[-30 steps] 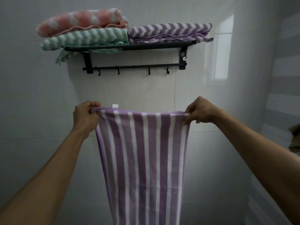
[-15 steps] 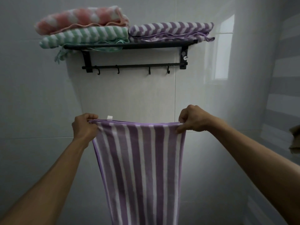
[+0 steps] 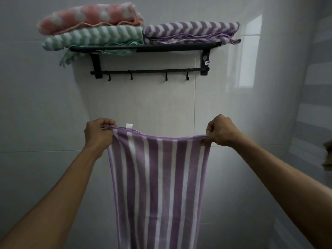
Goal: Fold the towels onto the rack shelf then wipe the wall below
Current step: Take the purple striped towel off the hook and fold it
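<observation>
A purple-and-white striped towel (image 3: 158,186) hangs lengthwise in front of me, its lower end out of frame. My left hand (image 3: 98,134) pinches its top left corner, beside a small white tag. My right hand (image 3: 221,131) pinches the top right corner. The top edge sags slightly between them. Above on the wall is a black rack shelf (image 3: 147,47). On it lie a folded pink towel (image 3: 89,17) stacked on a folded green towel (image 3: 95,38), and a folded purple towel (image 3: 192,31) to their right.
A black bar with several hooks (image 3: 149,71) runs under the shelf. The tiled wall (image 3: 136,105) below it is pale and glossy. A side wall with grey stripes (image 3: 312,87) stands at the right, close to my right arm.
The towel's top edge has dropped a little and my hands have moved slightly apart. The edge now sags in the middle instead of being straight.
</observation>
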The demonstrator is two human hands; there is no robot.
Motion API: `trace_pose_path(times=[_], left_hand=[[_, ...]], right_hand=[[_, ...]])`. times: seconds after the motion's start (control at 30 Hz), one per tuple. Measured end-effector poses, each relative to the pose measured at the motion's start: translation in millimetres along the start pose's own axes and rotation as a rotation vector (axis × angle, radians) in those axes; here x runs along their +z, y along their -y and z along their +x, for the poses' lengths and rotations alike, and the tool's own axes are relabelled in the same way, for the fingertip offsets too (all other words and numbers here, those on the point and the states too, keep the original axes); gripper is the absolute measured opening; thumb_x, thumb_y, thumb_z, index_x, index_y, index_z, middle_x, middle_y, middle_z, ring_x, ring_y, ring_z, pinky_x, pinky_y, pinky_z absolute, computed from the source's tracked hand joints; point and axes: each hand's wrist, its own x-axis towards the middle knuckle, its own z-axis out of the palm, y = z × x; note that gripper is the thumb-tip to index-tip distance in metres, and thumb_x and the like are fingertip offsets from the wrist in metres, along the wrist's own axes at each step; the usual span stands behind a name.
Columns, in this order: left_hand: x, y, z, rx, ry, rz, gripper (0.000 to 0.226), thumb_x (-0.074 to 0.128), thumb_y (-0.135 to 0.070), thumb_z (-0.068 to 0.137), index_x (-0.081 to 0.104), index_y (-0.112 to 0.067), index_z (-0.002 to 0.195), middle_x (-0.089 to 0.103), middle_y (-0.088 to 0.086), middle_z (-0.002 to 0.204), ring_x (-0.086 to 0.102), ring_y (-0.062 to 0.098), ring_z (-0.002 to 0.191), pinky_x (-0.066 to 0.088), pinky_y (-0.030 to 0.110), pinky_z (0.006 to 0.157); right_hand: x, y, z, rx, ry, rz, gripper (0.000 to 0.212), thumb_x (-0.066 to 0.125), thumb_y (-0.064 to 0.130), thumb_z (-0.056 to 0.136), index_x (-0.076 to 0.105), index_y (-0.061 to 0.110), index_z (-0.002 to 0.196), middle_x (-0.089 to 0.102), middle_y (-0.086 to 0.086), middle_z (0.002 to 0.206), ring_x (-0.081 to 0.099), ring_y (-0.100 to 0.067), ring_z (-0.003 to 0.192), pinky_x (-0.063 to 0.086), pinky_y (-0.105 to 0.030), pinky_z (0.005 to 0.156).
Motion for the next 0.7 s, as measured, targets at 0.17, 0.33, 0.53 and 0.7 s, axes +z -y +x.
trace_pose_path(times=[0.17,0.33,0.53,0.7], left_hand=[[-5,-1,10,0.105,0.003,0.018,0.034,0.052,0.008,0.089,0.07,-0.016,0.105,0.071,0.003,0.097,0.068,0.02,0.091,0.053,0.029,0.088],[7,28,-4,0.001,0.088,0.025,0.045,0.05,0.013,0.085,0.065,-0.029,0.083,0.072,0.006,0.093,0.07,0.028,0.092,0.057,0.045,0.094],[7,7,7,0.016,0.076,-0.033,0.011,0.068,-0.015,0.09,0.07,-0.014,0.1,0.07,0.004,0.088,0.066,0.02,0.079,0.056,0.037,0.076],[26,30,-17,-0.254,0.123,-0.216,0.011,0.073,-0.01,0.089,0.073,0.001,0.093,0.068,-0.002,0.065,0.064,0.015,0.061,0.055,0.028,0.067]], right_hand=[[7,-19,7,-0.052,-0.281,0.027,0.041,0.079,0.016,0.079,0.049,0.01,0.052,0.049,-0.004,0.053,0.045,-0.022,0.057,0.04,-0.03,0.054],[10,-30,4,-0.05,-0.067,-0.028,0.029,0.089,0.016,0.074,0.062,0.02,0.083,0.066,-0.002,0.074,0.061,-0.019,0.068,0.052,-0.031,0.061],[-4,-33,15,0.079,-0.04,0.567,0.013,0.08,0.016,0.086,0.069,0.009,0.083,0.065,-0.012,0.083,0.06,-0.02,0.077,0.058,-0.039,0.076],[-6,-36,9,0.113,-0.077,0.657,0.011,0.076,0.005,0.088,0.068,-0.001,0.092,0.069,-0.014,0.078,0.066,-0.02,0.065,0.063,-0.03,0.059]])
